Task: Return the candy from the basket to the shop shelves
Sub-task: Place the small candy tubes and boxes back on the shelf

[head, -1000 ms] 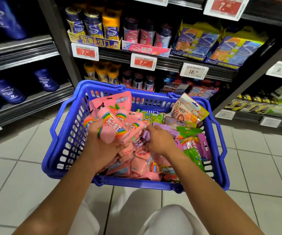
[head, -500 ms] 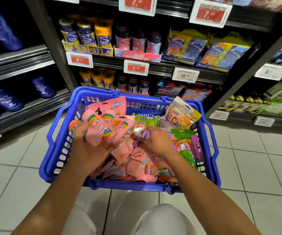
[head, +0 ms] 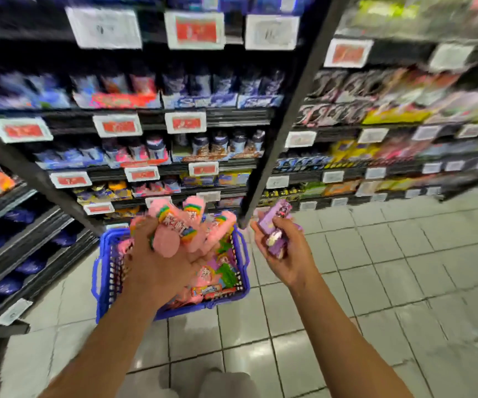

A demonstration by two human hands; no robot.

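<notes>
Currently, head view: left hand [head: 157, 262] grips several pink candy rolls [head: 180, 228]; right hand [head: 282, 254] clutches purple candy packs [head: 273, 225]. Blue basket [head: 239, 248], near-left floor, holds many sweets. Shelves [head: 180, 122] far; restocking barely begun.

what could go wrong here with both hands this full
The left hand grips a splayed bundle of pink candy tubes; one might slip out and drop, into the blue basket or onto the floor tiles. The right hand holds several purple candy packs, so neither hand is free to catch it. Shelf labels are blurred, so misplacing is possible.
</notes>
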